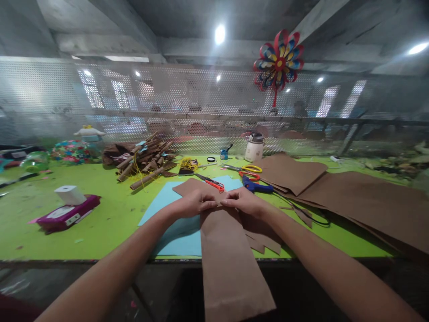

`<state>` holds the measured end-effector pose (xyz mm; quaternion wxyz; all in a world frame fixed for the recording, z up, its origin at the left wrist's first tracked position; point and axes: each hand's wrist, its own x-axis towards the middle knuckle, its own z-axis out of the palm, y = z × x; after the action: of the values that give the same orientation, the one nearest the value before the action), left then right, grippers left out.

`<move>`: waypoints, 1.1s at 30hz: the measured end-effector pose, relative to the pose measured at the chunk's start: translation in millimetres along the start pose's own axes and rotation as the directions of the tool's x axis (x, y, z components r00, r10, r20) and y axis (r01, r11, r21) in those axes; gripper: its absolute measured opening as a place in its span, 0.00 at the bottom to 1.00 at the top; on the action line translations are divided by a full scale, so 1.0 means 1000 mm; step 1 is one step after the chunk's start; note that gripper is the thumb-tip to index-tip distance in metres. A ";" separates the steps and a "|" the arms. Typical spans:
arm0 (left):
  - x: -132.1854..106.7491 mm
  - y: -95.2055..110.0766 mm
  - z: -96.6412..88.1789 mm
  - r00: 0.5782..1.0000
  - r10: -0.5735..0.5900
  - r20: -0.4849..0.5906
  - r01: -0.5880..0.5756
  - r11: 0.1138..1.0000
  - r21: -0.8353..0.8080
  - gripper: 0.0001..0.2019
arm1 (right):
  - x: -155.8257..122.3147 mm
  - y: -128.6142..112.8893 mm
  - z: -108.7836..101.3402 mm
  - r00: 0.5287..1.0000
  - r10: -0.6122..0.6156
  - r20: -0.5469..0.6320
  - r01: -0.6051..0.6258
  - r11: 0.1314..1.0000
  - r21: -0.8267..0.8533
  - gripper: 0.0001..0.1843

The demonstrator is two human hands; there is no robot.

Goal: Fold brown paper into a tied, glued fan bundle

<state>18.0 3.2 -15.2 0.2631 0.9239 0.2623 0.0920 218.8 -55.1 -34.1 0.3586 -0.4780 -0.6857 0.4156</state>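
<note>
A long strip of brown paper [231, 264] runs from the table over its front edge toward me. My left hand [196, 203] and my right hand [243, 200] meet at its far end, fingertips pinching the paper close together. Under it lie light blue sheets [177, 237] and brown paper scraps [264, 239]. Just beyond my fingers rests a red-orange utility knife [214, 184]. Beside my right hand are a blue glue gun [257, 185] and scissors with yellow handles [251, 168]. The exact fold under my fingertips is hidden.
Large brown paper sheets [362, 201] cover the right side. Rolled brown paper sticks [144, 163] are heaped at the back left. A purple tissue pack [69, 214] carries a white charger [70, 195]. A white jar [254, 147] stands before the perforated screen [187, 98], where a pinwheel [279, 62] hangs.
</note>
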 end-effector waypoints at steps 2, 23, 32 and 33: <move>-0.001 0.001 0.000 1.000 -0.003 -0.005 0.003 1.000 0.006 0.18 | 0.000 0.001 0.000 1.000 0.006 -0.021 -0.006 1.000 0.023 0.16; -0.004 -0.005 -0.008 0.996 -0.004 0.084 0.017 0.988 -0.152 0.14 | -0.002 0.008 -0.014 0.999 0.013 0.041 -0.021 0.981 0.192 0.13; -0.003 -0.012 -0.006 0.995 0.008 0.100 0.012 0.980 -0.199 0.13 | -0.001 0.011 -0.016 0.999 0.032 -0.004 -0.030 0.964 0.266 0.15; -0.003 -0.012 -0.006 0.994 0.013 0.110 0.010 0.978 -0.208 0.14 | -0.001 0.010 -0.016 1.000 0.029 -0.005 -0.027 0.965 0.260 0.16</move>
<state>8.4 13.5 -16.5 0.3725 0.8952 0.2353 0.0676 237.0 -50.1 -36.6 0.4153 -0.4386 -0.6169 0.5046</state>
